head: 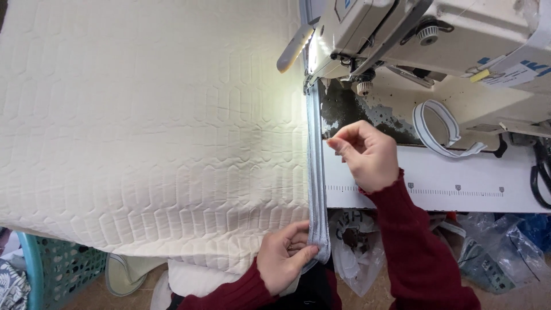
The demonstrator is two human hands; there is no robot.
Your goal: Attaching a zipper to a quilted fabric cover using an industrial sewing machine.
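A large cream quilted fabric (pixel 149 126) covers the left of the sewing table. A grey binding tape (pixel 315 172) runs along its right edge up to the needle area of the white sewing machine (pixel 402 34). My left hand (pixel 284 261) pinches the near end of the tape and the fabric edge together at the table's front. My right hand (pixel 367 152) hovers just right of the tape, thumb and fingers pinched together; I cannot tell whether a thread is between them.
A loop of striped white tape (pixel 439 129) lies on the machine bed. Black scissors (pixel 539 172) sit at the far right. A ruler strip marks the white table front (pixel 459 189). Below are plastic bags (pixel 356 247) and a teal basket (pixel 57 267).
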